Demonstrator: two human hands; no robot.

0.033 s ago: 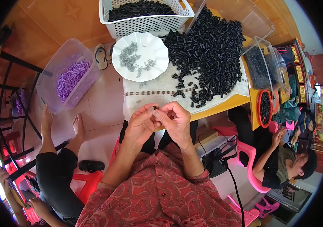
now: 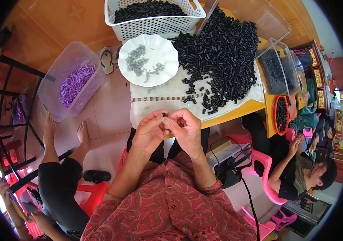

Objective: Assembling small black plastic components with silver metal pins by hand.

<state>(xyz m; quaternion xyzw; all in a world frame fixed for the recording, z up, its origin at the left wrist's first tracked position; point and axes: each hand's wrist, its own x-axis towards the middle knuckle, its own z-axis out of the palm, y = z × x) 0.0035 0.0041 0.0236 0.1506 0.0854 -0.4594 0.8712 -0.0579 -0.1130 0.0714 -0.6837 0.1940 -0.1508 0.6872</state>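
Observation:
Both hands meet in front of my chest at the cloth's near edge. My left hand point(image 2: 148, 132) pinches a small black piece point(image 2: 164, 115), mostly covered by the fingers. Closed against it, fingertips touching the left ones, is my right hand point(image 2: 186, 134); whether it grips the same piece or another tiny part cannot be made out. Beyond them a heap of short black cylinders point(image 2: 223, 56) spreads over the white cloth point(image 2: 151, 105). To its left a white scalloped plate point(image 2: 165, 76) carries small clear tube-like pieces point(image 2: 136, 60).
A white perforated basket point(image 2: 151, 27) of black pieces stands behind the plate. Clear bins point(image 2: 278, 72) and a red-rimmed basket point(image 2: 281, 116) sit right. At left are a tub point(image 2: 86, 96) of purple pieces and a seated person's legs point(image 2: 59, 176). Another person point(image 2: 304, 172) sits right.

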